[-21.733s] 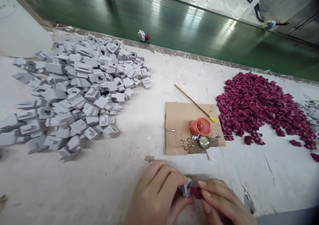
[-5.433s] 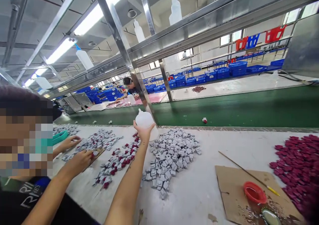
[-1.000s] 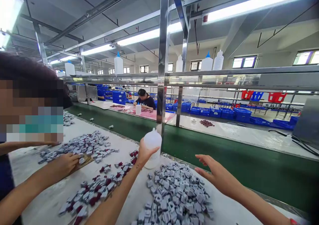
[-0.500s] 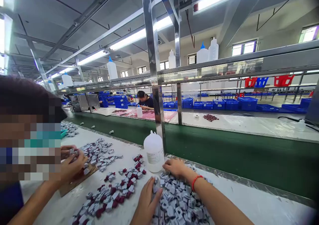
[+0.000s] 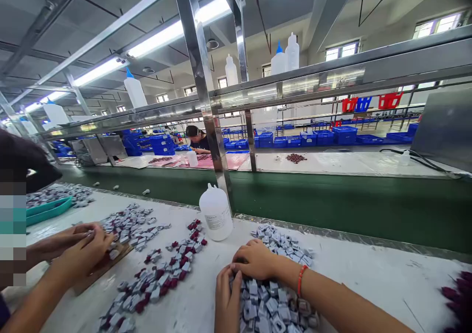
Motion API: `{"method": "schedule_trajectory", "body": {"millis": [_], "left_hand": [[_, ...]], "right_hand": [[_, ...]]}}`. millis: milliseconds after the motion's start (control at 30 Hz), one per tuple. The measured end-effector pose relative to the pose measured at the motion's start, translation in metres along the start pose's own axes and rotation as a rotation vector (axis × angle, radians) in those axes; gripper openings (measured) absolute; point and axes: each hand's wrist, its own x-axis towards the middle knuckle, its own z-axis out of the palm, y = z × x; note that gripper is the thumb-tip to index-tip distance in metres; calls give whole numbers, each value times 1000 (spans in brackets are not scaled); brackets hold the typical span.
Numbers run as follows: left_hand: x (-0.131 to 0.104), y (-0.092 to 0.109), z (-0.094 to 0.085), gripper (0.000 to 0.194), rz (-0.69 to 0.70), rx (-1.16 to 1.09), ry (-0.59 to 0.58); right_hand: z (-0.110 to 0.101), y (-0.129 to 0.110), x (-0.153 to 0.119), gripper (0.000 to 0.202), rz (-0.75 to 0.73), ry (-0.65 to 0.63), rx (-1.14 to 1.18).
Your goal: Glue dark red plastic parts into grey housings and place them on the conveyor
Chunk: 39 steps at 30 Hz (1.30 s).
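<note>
My left hand (image 5: 227,296) rests on its edge against the left side of a heap of small grey plastic pieces (image 5: 271,303), fingers stretched out and the thumb apart. Bent over the top of this heap, my right hand (image 5: 257,260) wears a red bracelet on the wrist. Its fingertips meet those of my left hand and its fingers are loosely curved; neither hand is seen to lift a piece. Behind my right hand lie more grey pieces (image 5: 282,242). A white bottle (image 5: 216,215) stands upright just beyond my hands.
Mixed grey and dark red pieces (image 5: 162,279) spread to my left. A co-worker's hands (image 5: 86,249) handle something over a brown board (image 5: 99,271), near a teal tray (image 5: 49,211). Beyond the table runs a green conveyor belt (image 5: 332,200); a metal post (image 5: 217,161) rises behind the bottle.
My right hand has come nearer, from beside the bottle to my left hand, drawing grey pieces along. A gap now parts the heap from the pieces behind. The view has turned right.
</note>
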Motion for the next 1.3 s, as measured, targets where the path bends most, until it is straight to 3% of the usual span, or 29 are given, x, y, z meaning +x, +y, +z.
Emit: {"method": "schedule_trajectory", "body": {"millis": [100, 200, 267, 333, 467, 600, 700, 800, 1000, 1133, 1300], "left_hand": [[-13, 10, -4, 21, -2, 18, 6], [-2, 33, -18, 24, 48, 62, -32], [22, 56, -24, 26, 121, 97, -120], [56, 79, -18, 26, 216, 134, -282], [122, 107, 27, 30, 346, 215, -619], [147, 107, 77, 29, 417, 269, -845], [141, 97, 93, 27, 475, 277, -970], [131, 87, 86, 27, 506, 267, -1023], [125, 81, 52, 27, 513, 260, -1068], [118, 79, 46, 27, 521, 275, -1071], [106, 99, 38, 27, 513, 355, -1086]], "right_hand": [[-8, 5, -8, 29, -62, 40, 55], [-28, 32, -14, 30, -14, 210, 113], [-41, 63, -23, 31, 100, 353, 140], [-46, 96, -38, 32, 211, 421, 165], [-30, 134, -77, 33, 297, 425, 218], [-4, 124, -93, 37, 289, 441, 259], [6, 107, -90, 40, 249, 456, 310], [11, 94, -90, 41, 225, 436, 367], [15, 75, -100, 50, 297, 336, 447], [16, 60, -108, 66, 353, 230, 474], [17, 45, -121, 84, 378, 134, 499]]}}
